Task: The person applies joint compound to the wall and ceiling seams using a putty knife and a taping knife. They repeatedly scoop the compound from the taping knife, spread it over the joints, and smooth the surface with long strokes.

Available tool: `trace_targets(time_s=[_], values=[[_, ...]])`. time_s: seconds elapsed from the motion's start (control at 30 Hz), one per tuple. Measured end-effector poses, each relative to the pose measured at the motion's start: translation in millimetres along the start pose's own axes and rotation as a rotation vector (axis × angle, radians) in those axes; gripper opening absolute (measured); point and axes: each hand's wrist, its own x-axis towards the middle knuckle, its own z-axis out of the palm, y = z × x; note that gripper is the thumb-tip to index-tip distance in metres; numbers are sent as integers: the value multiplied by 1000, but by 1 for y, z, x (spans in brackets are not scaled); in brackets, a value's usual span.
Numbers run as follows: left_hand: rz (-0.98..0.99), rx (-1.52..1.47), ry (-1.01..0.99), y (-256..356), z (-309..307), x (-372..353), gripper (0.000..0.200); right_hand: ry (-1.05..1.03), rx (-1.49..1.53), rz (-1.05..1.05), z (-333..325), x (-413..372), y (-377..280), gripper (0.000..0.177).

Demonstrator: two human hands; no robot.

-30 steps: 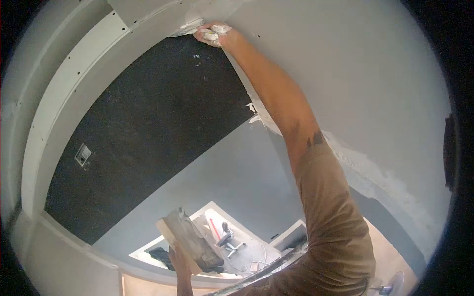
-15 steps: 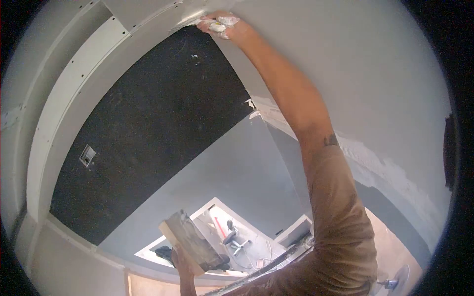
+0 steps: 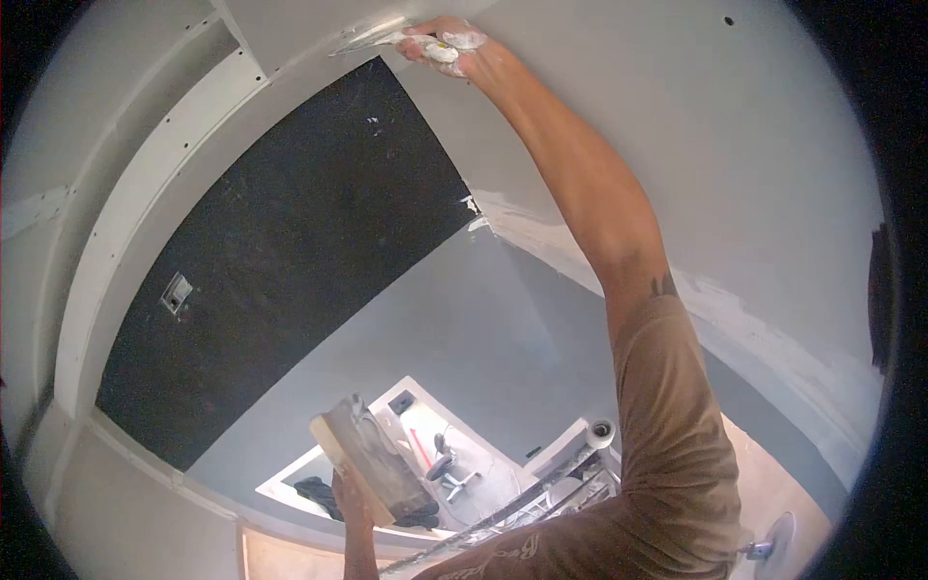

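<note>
My right hand (image 3: 440, 46), smeared with white compound, is raised to the top of the view. Its fingers wrap round the handle of a putty knife (image 3: 365, 42), whose thin blade lies against the pale board beside the corner of the dark panel (image 3: 290, 213). Low in the view, my left hand (image 3: 354, 498) grips a wide plastering blade (image 3: 372, 459) by its pale, wood-coloured edge. Grey smears cover the metal face of that blade. Part of the left hand is hidden behind it.
A curved pale board edge with screws (image 3: 126, 222) runs down the left. An electrical box (image 3: 176, 293) sits in the dark panel. Below are a swivel chair (image 3: 449, 469), a metal rail (image 3: 522, 503) and a fan-like disc (image 3: 773, 541). A compound-smeared seam (image 3: 735, 309) crosses the right.
The view has shifted slightly. More of the putty knife's blade shows, reaching left from my right hand along the board. My left hand still holds the wide blade low in the view.
</note>
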Motion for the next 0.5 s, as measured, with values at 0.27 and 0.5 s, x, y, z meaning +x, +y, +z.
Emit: trace_targets(time_s=[0.27, 0.5], values=[[-36, -48, 5, 5, 10, -40, 75, -43, 136, 104, 19, -26, -42, 25], [266, 226, 1, -62, -25, -74, 74, -12, 104, 115, 23, -36, -66, 12]])
